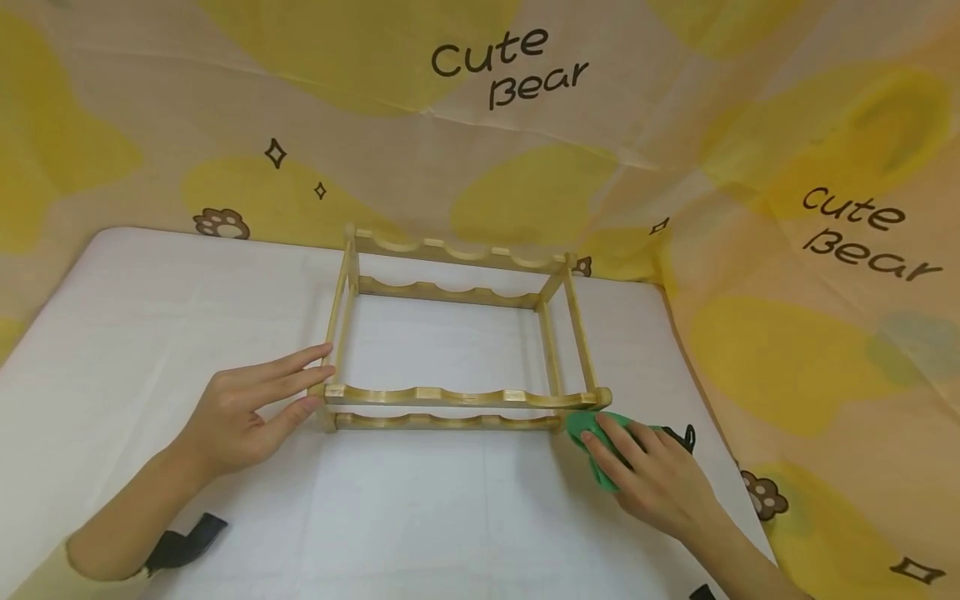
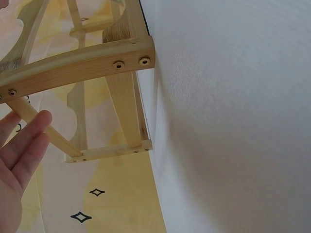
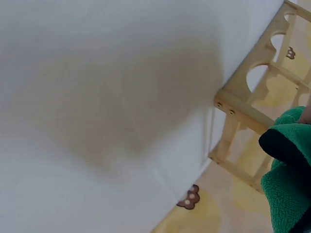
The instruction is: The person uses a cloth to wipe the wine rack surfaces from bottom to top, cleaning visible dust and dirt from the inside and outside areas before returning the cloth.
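Observation:
A pale wooden wine rack (image 1: 457, 398) with scalloped rails stands on the white table. My left hand (image 1: 243, 417) touches its left side near the front corner, fingers nearly straight; the left wrist view shows these fingers (image 2: 33, 141) against a side bar. At the front right corner, my right hand (image 1: 652, 471) holds a green cloth (image 1: 600, 429) against the rack, its fingers bent over the fabric. A dark loop sticks out beside that hand. In the right wrist view the bunched cloth (image 3: 286, 160) covers part of the rack's end, and most of the hand is out of frame.
The white tabletop (image 1: 420, 517) extends around the rack. Yellow patterned fabric (image 1: 390, 142) rises behind the table and along its right side. A black strap (image 1: 187, 540) hangs by the left wrist.

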Available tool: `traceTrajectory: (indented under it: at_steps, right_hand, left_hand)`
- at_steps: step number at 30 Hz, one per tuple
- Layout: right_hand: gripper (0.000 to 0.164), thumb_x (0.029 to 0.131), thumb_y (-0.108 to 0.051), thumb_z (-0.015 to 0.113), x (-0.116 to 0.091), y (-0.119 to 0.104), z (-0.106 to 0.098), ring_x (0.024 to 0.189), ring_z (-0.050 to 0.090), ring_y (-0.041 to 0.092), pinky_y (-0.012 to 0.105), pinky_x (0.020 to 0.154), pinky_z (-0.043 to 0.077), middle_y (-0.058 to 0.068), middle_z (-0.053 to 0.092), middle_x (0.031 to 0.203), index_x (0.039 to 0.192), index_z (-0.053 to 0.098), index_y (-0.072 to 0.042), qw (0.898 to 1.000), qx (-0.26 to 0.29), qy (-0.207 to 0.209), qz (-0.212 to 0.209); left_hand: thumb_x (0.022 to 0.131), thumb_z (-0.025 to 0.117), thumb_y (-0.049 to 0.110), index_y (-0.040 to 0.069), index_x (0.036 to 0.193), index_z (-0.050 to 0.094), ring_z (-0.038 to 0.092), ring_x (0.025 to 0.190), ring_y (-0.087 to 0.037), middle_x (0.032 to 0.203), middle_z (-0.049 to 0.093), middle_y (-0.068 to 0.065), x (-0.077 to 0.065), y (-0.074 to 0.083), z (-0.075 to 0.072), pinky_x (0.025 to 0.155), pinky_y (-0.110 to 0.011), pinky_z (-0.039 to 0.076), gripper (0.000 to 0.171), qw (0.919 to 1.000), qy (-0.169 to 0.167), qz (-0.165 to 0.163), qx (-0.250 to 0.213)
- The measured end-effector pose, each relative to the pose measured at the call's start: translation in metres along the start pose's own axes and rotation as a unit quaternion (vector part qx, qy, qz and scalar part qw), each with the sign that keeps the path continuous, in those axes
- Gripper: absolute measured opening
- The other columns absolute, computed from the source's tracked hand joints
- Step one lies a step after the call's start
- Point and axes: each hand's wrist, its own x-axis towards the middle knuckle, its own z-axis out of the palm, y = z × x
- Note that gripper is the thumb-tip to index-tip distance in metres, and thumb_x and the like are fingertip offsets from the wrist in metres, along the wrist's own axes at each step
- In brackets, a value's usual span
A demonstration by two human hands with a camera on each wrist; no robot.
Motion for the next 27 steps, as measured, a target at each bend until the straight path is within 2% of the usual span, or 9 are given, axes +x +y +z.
traceTrajectory:
  at_steps: [6,10,15,19,27]
  right_hand:
    - [0.044,0.088,-0.017,0.051,0.004,0.006,-0.011,0.077,0.068,0.038,0.046,0.051,0.057,0.021,0.070,0.121,0.126,0.070,-0.004,0.999,-0.010,0.041,-0.010]
    - [0.042,0.089,-0.017,0.052,0.007,0.008,-0.015,0.076,0.068,0.038,0.046,0.051,0.057,0.021,0.070,0.120,0.124,0.071,-0.004,0.998,-0.015,0.057,-0.019]
    - [0.037,0.091,-0.017,0.054,0.014,0.007,-0.012,0.073,0.067,0.037,0.045,0.048,0.055,0.021,0.072,0.115,0.121,0.072,-0.004,0.995,-0.017,0.088,-0.035]
    - [0.036,0.087,-0.015,0.057,0.022,0.004,-0.006,0.072,0.066,0.036,0.043,0.047,0.054,0.020,0.072,0.113,0.118,0.072,-0.005,0.992,-0.017,0.111,-0.052]
    - [0.042,0.084,-0.016,0.055,0.032,0.000,0.000,0.077,0.067,0.034,0.040,0.053,0.057,0.020,0.071,0.118,0.122,0.071,-0.006,0.993,-0.019,0.097,-0.072]
  left_hand:
    - [0.108,0.059,0.038,-0.001,0.112,0.080,0.061,0.125,0.000,0.120,0.074,-0.022,0.000,0.000,-0.001,0.100,-0.011,0.047,0.045,1.0000,-0.001,-0.002,-0.005]
    - [0.108,0.059,0.038,-0.001,0.112,0.080,0.061,0.125,0.001,0.120,0.074,-0.022,-0.001,0.000,0.000,0.100,-0.011,0.046,0.045,1.0000,-0.002,-0.003,-0.006]
    - [0.108,0.058,0.039,-0.002,0.111,0.080,0.063,0.124,-0.001,0.121,0.074,-0.022,-0.001,-0.001,0.000,0.100,-0.011,0.046,0.046,1.0000,-0.001,-0.002,-0.007]
    - [0.108,0.059,0.039,-0.001,0.111,0.080,0.063,0.124,-0.002,0.121,0.074,-0.021,-0.001,0.000,-0.001,0.101,-0.011,0.047,0.046,1.0000,-0.003,-0.004,-0.003]
    - [0.108,0.059,0.039,0.001,0.113,0.080,0.064,0.123,-0.002,0.122,0.074,-0.021,-0.001,0.001,-0.001,0.100,-0.011,0.047,0.044,0.9999,-0.008,-0.007,0.000]
